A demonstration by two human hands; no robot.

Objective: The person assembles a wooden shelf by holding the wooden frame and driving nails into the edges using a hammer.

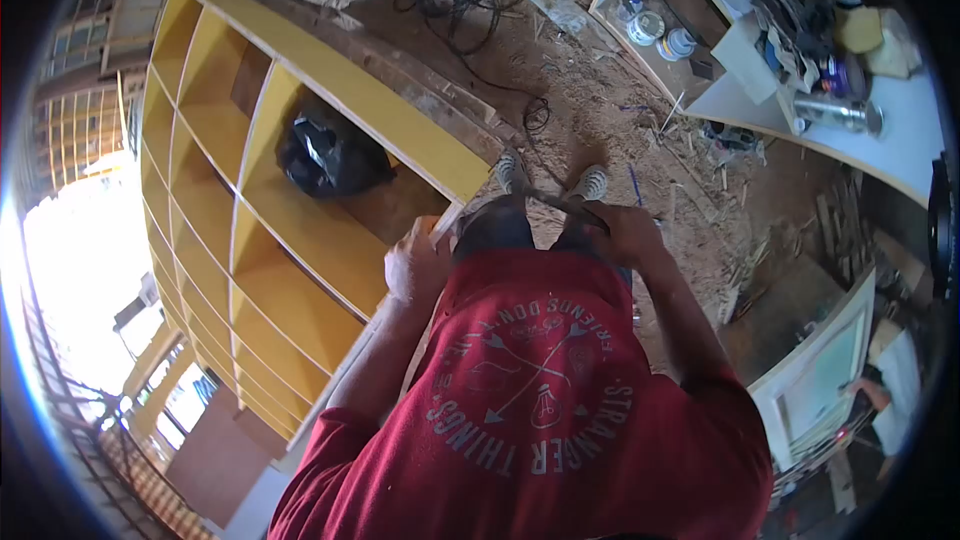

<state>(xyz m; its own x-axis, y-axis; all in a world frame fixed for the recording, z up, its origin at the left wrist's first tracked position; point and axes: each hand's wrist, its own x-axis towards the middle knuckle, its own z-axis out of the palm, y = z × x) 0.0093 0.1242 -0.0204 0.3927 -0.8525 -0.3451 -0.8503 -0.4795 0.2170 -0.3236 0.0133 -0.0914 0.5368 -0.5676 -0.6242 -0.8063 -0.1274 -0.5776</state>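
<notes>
My left hand is closed at the front corner of a large yellow wooden shelf unit, its fingers curled over the pale edge. Whether something small is also between those fingers is hidden. In front of my thighs, my right hand is closed round a dark, slim tool. The tool points left toward the shelf corner, and its far end is hard to make out against my dark clothing. Inside one compartment of the unit lies a black plastic bag.
Tangled black cable lies on the dusty floor, among wood scraps and shavings. At the right stands a cluttered workbench with jars and a metal can. Another person's hand is near a pale framed panel.
</notes>
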